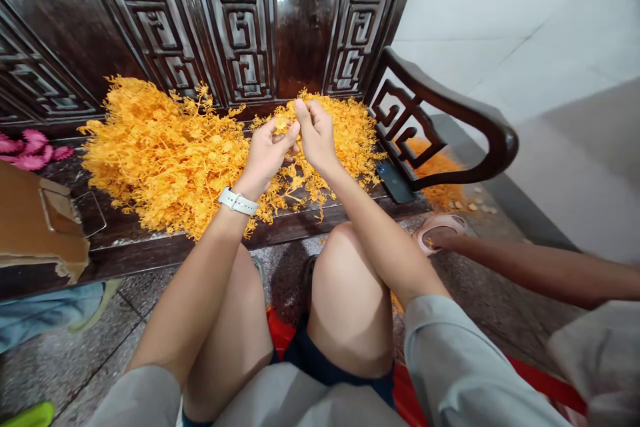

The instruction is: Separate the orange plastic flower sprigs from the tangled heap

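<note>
Both my hands are raised over a dark wooden bench seat, fingertips close together. My left hand (pixel 270 150), with a pale watch on its wrist, is closed in a pinch on a small orange artificial flower piece (pixel 283 124). Beside it my right hand (pixel 316 133) is also closed, thumb against curled fingers, at the same piece; its exact grip is partly hidden. To the left lies a large heap of orange artificial flower sprigs (pixel 165 160). A second pile of loose orange flower pieces (pixel 350 137) spreads behind and right of my hands.
A carved armrest (pixel 455 107) bounds the bench on the right, with a dark phone (pixel 396 181) beside it. At left are a cardboard box (pixel 35 213) and pink flowers (pixel 35 150). Another person's leg and pink sandal (pixel 440 230) are at right, near orange bits (pixel 435 170) on the floor.
</note>
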A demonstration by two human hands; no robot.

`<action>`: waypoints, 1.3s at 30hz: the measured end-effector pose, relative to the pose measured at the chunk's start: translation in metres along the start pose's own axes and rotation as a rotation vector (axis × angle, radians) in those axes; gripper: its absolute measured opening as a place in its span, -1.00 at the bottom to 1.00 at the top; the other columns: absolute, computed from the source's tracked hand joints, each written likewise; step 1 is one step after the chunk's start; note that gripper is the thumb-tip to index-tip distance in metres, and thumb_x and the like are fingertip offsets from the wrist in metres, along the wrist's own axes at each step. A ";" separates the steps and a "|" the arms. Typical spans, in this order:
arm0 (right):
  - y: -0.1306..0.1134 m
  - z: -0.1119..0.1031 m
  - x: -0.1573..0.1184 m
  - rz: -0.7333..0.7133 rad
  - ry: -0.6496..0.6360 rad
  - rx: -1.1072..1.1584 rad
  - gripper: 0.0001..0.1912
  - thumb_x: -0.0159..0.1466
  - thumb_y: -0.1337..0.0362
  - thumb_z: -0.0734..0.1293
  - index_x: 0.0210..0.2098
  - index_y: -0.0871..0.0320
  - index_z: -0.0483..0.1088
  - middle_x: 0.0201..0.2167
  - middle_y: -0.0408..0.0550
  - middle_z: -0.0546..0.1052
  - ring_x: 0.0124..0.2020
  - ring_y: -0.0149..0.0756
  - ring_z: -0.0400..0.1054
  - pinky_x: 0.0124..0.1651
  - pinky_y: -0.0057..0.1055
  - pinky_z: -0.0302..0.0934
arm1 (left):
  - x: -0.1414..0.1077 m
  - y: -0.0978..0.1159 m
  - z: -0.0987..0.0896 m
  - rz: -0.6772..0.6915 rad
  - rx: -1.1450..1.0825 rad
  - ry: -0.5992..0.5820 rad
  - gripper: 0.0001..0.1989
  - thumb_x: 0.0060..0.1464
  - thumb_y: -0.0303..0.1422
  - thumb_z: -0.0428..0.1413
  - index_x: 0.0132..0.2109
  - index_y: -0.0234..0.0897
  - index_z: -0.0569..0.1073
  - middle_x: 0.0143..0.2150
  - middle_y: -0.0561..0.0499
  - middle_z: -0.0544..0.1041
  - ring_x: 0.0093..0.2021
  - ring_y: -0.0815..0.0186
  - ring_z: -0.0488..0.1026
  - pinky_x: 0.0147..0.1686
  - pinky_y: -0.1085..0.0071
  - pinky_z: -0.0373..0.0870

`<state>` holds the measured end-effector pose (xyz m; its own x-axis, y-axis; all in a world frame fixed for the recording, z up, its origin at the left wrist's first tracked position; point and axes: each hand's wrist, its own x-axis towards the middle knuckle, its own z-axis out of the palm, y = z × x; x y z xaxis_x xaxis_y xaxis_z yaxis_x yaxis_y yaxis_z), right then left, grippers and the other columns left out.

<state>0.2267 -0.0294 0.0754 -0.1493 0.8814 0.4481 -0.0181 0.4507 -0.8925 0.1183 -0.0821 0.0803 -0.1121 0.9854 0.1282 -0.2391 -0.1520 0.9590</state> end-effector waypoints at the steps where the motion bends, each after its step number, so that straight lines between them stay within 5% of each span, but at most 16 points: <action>1: -0.001 0.000 -0.001 0.024 -0.030 0.048 -0.40 0.38 -0.38 0.22 -0.25 0.05 0.26 -0.50 -0.21 0.25 -0.48 -0.38 0.31 -0.44 -0.41 0.20 | 0.000 0.000 0.000 -0.010 -0.011 -0.007 -0.84 0.26 -0.27 0.31 -0.22 -0.19 0.50 -0.51 0.07 0.47 -0.51 0.37 0.41 -0.47 0.48 0.36; 12: 0.000 0.007 0.004 0.015 -0.004 -0.002 -0.36 0.35 -0.40 0.25 -0.40 0.05 0.13 -0.54 -0.24 0.22 -0.51 -0.44 0.15 -0.44 -0.41 0.11 | 0.009 -0.007 -0.001 0.093 -0.177 0.095 -0.69 0.27 -0.35 0.25 -0.44 -0.24 0.40 -0.43 0.04 0.40 -0.43 0.37 0.30 -0.36 0.45 0.34; 19: -0.005 -0.001 -0.007 0.010 -0.086 -0.043 -0.36 0.37 -0.39 0.23 -0.38 0.09 0.22 -0.51 -0.24 0.28 -0.44 -0.43 0.18 -0.32 -0.38 0.14 | 0.011 -0.014 -0.011 0.161 0.098 0.044 -0.63 0.20 -0.26 0.32 -0.51 -0.24 0.42 -0.51 0.07 0.34 -0.49 0.38 0.21 -0.44 0.40 0.20; 25: 0.009 0.010 0.004 0.117 -0.014 0.103 -0.13 0.13 -0.66 0.14 -0.52 0.09 0.13 -0.64 -0.24 0.21 -0.53 -0.45 0.08 -0.44 -0.36 0.09 | 0.007 -0.009 0.000 0.088 -0.209 0.112 -0.70 0.26 -0.29 0.28 -0.45 -0.19 0.46 -0.41 0.05 0.41 -0.43 0.38 0.32 -0.39 0.44 0.34; 28: 0.000 0.016 0.007 0.224 0.030 0.261 -0.14 0.02 -0.66 0.26 -0.48 0.06 0.10 -0.65 -0.26 0.15 -0.56 -0.45 0.06 -0.51 -0.37 0.07 | 0.006 0.001 0.008 0.020 -0.326 0.142 -0.70 0.28 -0.29 0.26 -0.43 -0.18 0.45 -0.42 0.05 0.41 -0.47 0.39 0.33 -0.45 0.46 0.35; 35: -0.046 -0.004 0.015 0.340 0.051 0.427 -0.25 0.24 -0.54 0.19 -0.46 0.00 -0.06 -0.67 -0.35 -0.11 -0.64 -0.42 -0.26 -0.62 -0.39 -0.22 | 0.000 0.030 0.015 -0.110 -0.575 0.029 -0.67 0.36 -0.46 0.02 -0.44 -0.22 0.25 -0.47 0.06 0.32 -0.46 0.42 0.40 -0.39 0.54 0.45; 39: -0.050 -0.005 0.016 0.256 0.008 0.339 -0.28 0.29 -0.50 0.19 -0.45 0.01 0.00 -0.67 -0.34 -0.07 -0.65 -0.45 -0.24 -0.61 -0.41 -0.23 | -0.002 0.036 0.019 -0.137 -0.446 -0.148 -0.62 0.41 -0.33 0.03 -0.44 -0.22 0.25 -0.53 0.11 0.16 -0.61 0.45 0.12 -0.64 0.55 0.09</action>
<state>0.2304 -0.0373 0.1270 -0.1838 0.9604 0.2092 -0.3060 0.1463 -0.9407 0.1277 -0.0880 0.1197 0.0804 0.9940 0.0740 -0.6357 -0.0060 0.7719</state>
